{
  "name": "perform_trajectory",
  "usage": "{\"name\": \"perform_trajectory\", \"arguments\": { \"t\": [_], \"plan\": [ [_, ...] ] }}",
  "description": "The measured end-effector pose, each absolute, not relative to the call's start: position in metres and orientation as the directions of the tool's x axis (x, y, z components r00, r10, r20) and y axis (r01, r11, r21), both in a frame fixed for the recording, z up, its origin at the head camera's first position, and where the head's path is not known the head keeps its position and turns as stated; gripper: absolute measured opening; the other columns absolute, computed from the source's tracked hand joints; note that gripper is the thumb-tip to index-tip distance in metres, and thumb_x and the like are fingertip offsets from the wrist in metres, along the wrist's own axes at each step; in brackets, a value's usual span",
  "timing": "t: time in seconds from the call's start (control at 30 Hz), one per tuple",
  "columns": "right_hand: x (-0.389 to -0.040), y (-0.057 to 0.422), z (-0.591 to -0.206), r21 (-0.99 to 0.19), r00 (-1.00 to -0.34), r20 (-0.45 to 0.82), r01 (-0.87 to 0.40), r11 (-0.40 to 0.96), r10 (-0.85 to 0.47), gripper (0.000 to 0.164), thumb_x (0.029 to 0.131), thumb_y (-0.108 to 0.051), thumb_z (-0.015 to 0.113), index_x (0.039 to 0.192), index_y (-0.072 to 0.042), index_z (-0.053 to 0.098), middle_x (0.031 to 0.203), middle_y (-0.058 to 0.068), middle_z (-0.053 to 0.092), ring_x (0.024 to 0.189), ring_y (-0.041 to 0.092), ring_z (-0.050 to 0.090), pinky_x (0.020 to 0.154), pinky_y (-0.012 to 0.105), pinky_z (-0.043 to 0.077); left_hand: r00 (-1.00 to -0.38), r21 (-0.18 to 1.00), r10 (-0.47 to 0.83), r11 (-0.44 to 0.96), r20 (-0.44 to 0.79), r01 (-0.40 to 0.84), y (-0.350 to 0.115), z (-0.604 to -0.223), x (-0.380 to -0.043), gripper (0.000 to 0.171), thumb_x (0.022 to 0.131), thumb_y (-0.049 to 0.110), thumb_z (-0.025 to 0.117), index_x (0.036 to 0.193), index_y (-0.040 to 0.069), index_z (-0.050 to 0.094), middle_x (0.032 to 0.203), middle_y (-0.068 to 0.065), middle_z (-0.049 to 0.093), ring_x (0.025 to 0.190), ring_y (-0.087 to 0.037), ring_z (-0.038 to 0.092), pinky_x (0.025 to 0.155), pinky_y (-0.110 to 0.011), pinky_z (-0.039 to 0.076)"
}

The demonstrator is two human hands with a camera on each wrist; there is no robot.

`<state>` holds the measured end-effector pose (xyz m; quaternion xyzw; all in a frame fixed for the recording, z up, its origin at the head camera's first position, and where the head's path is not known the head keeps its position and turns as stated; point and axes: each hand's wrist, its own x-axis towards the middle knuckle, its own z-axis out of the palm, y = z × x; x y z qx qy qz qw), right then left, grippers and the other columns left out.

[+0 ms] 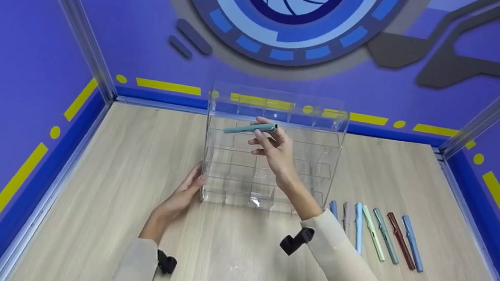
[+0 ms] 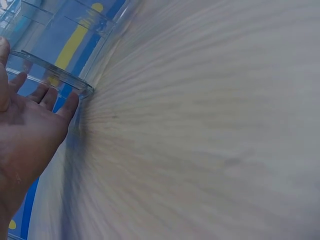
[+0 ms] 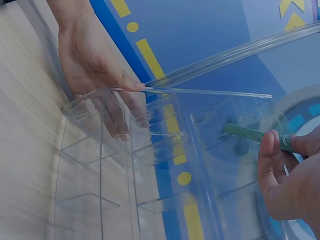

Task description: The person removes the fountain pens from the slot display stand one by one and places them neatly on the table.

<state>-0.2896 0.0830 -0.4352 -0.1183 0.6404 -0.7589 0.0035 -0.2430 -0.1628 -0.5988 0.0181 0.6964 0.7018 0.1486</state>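
A clear plastic organizer [image 1: 268, 184] with several compartments stands upright on the table. In front of its upper rows, my right hand [image 1: 279, 157] pinches a teal pen [image 1: 247, 129] between thumb and fingers. The pen lies nearly level, its clip end to the right. The right wrist view shows the same pen [image 3: 247, 133] over the see-through panels. My left hand [image 1: 182, 194] rests against the organizer's lower left side, thumb at the front edge. Its fingers look mostly straight along the side in the left wrist view, near the organizer's corner [image 2: 82, 86].
Several capped pens lie in a row to the right of the organizer, among them a light blue pen [image 1: 358, 228], a dark red pen [image 1: 401, 240] and a blue pen [image 1: 413, 243]. Blue printed walls [image 1: 136, 57] enclose the wooden table [image 1: 225, 261] at the back and sides.
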Motion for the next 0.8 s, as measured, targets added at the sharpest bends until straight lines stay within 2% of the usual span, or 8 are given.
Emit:
{"name": "perform_trajectory", "arguments": {
  "t": [0.2,0.47,0.53,0.63,0.8],
  "plan": [
    [-0.284,0.101,-0.424,-0.964,-0.971,0.203,-0.177,-0.198,-0.123,0.035,0.103,-0.001,0.058,0.138,0.001,0.058,0.124,0.009,0.072,0.083,0.01,0.072,0.067,0.022,0.061,-0.959,0.984,0.224,0.016,-0.175,-0.176,-0.163,-0.598,-0.242,0.075,0.107,0.052,0.043,0.166,0.029,0.004,0.175,-0.002,-0.005,0.161,-0.024,-0.012,0.131,-0.052,-0.004],
    [-0.275,0.13,-0.412,-0.957,-0.965,0.249,-0.231,-0.177,-0.087,0.038,0.104,-0.001,0.056,0.14,0.005,0.053,0.126,0.018,0.07,0.083,0.009,0.071,0.067,0.022,0.061,-0.956,0.982,0.231,-0.009,-0.182,-0.189,-0.16,-0.599,-0.243,0.068,0.111,0.045,0.038,0.166,0.027,0.002,0.174,-0.004,-0.009,0.161,-0.026,-0.013,0.131,-0.052,-0.003],
    [-0.273,0.139,-0.411,-0.958,-0.965,0.25,-0.234,-0.168,-0.081,0.039,0.104,-0.002,0.056,0.142,0.004,0.052,0.124,0.015,0.072,0.084,0.009,0.071,0.068,0.022,0.061,-0.955,0.981,0.236,-0.026,-0.18,-0.191,-0.161,-0.6,-0.243,0.068,0.111,0.046,0.037,0.166,0.028,0.002,0.174,-0.003,-0.008,0.161,-0.026,-0.012,0.132,-0.05,-0.001],
    [-0.27,0.152,-0.412,-0.961,-0.966,0.248,-0.236,-0.147,-0.068,0.04,0.105,-0.003,0.055,0.144,0.002,0.049,0.117,0.004,0.074,0.087,0.009,0.071,0.07,0.023,0.061,-0.953,0.979,0.246,-0.048,-0.179,-0.197,-0.161,-0.6,-0.242,0.07,0.11,0.049,0.038,0.166,0.03,0.001,0.174,-0.003,-0.007,0.162,-0.026,-0.008,0.132,-0.047,0.005],
    [-0.265,0.179,-0.417,-0.968,-0.97,0.242,-0.237,-0.086,-0.04,0.041,0.107,-0.007,0.052,0.148,-0.002,0.047,0.11,-0.009,0.073,0.088,0.01,0.069,0.071,0.023,0.06,-0.952,0.98,0.257,-0.07,-0.165,-0.188,-0.161,-0.601,-0.238,0.072,0.11,0.048,0.037,0.166,0.027,-0.003,0.174,-0.006,-0.009,0.162,-0.029,-0.006,0.132,-0.048,0.01]
  ]
}}
